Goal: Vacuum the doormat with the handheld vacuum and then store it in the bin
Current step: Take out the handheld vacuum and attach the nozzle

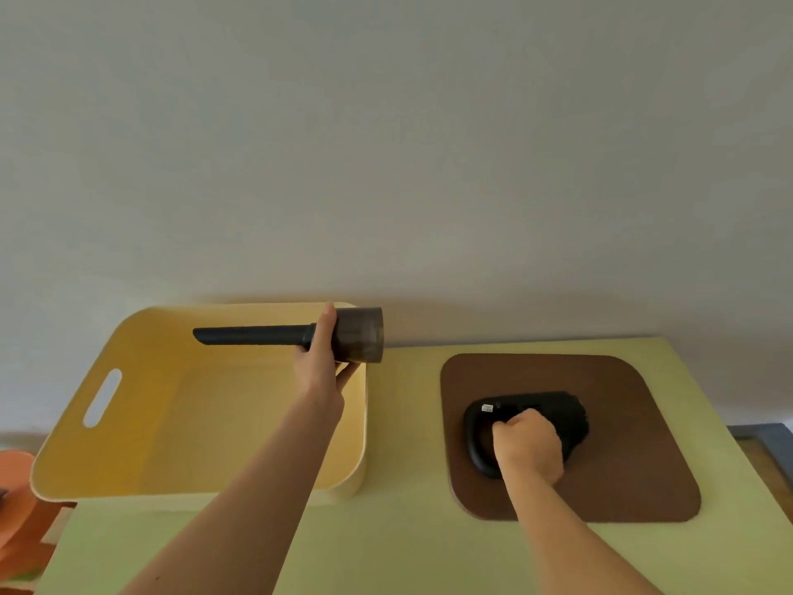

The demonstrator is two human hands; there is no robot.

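Note:
The handheld vacuum is in two pieces. My left hand (319,362) grips the dust cup with its long black nozzle (360,334), held level above the far right corner of the yellow bin (128,423), nozzle pointing left. The black motor body with loop handle (536,407) lies on the brown doormat (635,423) to the right. My right hand (530,444) is closed around that handle, pressing the body on the mat.
The bin and mat sit side by side on a pale green table (407,530) against a grey wall. The bin has an oval handle slot (102,397) in its left wall. An orange object (17,508) stands off the table's left edge.

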